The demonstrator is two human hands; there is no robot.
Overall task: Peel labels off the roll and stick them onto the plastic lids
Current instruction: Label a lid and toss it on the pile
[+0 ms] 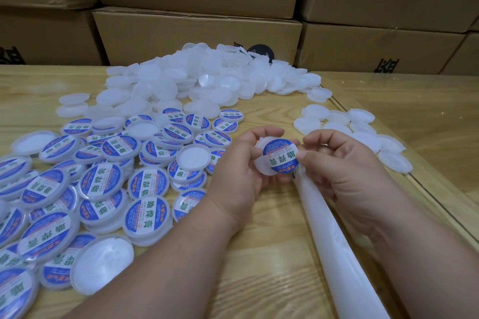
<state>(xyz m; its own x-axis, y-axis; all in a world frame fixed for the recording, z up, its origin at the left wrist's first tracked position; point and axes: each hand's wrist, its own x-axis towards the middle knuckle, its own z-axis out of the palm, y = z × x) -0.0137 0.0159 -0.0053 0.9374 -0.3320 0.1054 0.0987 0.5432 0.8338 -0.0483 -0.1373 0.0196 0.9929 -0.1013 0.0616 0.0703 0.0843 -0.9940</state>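
My left hand [241, 171] holds a white plastic lid [261, 166] up above the table. A round blue, white and green label [280, 156] lies against the lid's face. My right hand [344, 163] pinches the label's right edge between thumb and fingertips. A white strip of label backing [334, 241] runs from under my right hand toward the bottom edge; the roll itself is out of view. Labelled lids [103, 184] are heaped at the left. Bare white lids [207, 77] are piled at the back centre.
A smaller group of bare lids [363, 132] lies at the right, beside a seam in the wooden table [259, 254]. Stacked cardboard boxes [197, 31] wall off the far edge of the table.
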